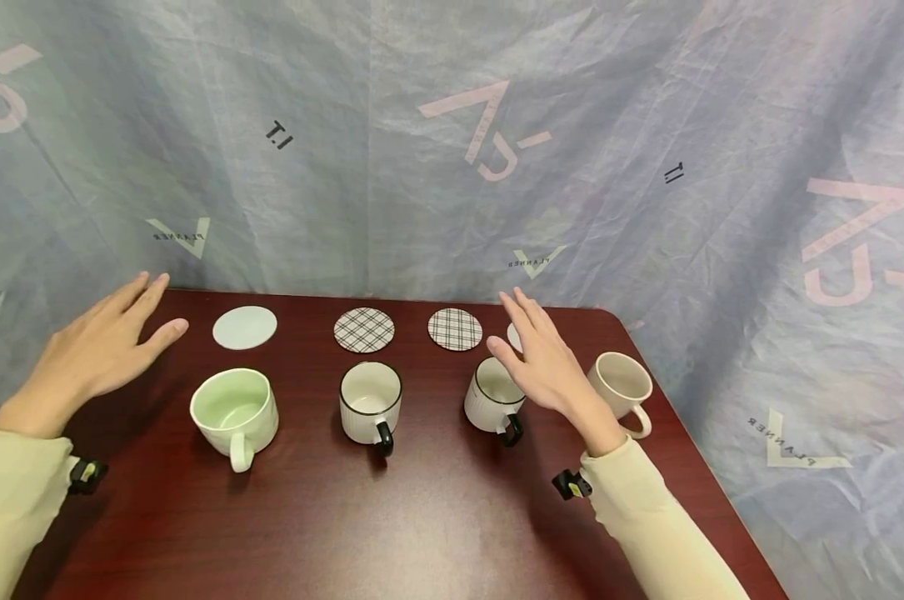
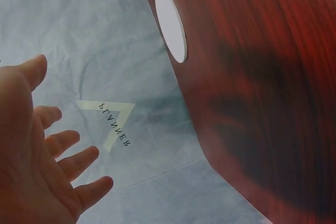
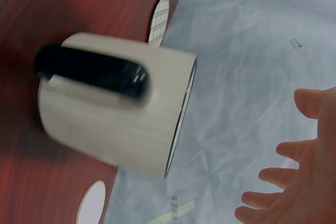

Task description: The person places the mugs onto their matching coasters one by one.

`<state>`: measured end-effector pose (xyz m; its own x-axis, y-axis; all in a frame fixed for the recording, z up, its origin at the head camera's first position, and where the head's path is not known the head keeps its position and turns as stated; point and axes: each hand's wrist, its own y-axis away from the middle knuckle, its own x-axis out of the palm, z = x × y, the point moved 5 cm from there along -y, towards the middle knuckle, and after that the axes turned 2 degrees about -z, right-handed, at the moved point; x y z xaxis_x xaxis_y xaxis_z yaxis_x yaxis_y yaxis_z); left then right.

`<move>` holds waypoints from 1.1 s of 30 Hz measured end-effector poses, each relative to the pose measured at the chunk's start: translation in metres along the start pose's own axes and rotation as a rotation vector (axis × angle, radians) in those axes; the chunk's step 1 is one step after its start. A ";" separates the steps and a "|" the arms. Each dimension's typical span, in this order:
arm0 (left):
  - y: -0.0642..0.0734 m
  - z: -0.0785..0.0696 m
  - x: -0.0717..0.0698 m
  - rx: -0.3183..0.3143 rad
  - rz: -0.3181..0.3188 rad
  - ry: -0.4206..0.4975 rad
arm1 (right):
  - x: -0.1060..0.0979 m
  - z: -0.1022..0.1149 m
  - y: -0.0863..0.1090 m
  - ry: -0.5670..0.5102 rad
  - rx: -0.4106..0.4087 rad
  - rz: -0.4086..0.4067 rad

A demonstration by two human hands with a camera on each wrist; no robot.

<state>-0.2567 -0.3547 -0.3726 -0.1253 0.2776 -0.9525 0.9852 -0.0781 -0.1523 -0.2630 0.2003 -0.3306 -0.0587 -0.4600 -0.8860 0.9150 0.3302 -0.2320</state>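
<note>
My left hand (image 1: 102, 346) hovers over the left of the table with straight fingers, holding nothing. Nearest to it are a light green mug (image 1: 236, 414) and a plain white coaster (image 1: 245, 327). My right hand (image 1: 539, 354) is raised above a white ribbed mug (image 1: 489, 408) with a black handle, fingers extended and nothing in them. It partly hides that mug and a white coaster (image 1: 515, 337) behind. A second black-handled white mug (image 1: 370, 403) stands mid-table. In the right wrist view the nearby mug (image 3: 115, 129) fills the middle, apart from the fingers.
A cream mug (image 1: 622, 385) stands near the table's right edge, partly behind my right forearm. Two plaid coasters, one left (image 1: 364, 330) and one right (image 1: 455, 329), lie along the back edge. A grey-blue printed cloth (image 1: 392, 167) hangs behind the dark red table (image 1: 332, 525).
</note>
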 end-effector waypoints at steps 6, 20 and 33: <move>-0.006 0.004 0.001 -0.005 0.010 0.037 | 0.004 0.020 0.000 -0.115 -0.035 0.022; -0.029 0.011 0.004 0.042 -0.005 0.110 | 0.017 0.056 -0.008 -0.263 -0.113 0.053; -0.048 0.018 0.016 0.078 0.007 0.162 | 0.043 0.088 -0.011 -0.424 -0.097 0.137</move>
<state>-0.3079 -0.3637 -0.3855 -0.0920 0.4266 -0.8998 0.9732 -0.1526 -0.1718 -0.2404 0.1044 -0.3308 0.2475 -0.6966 -0.6735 0.8600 0.4781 -0.1784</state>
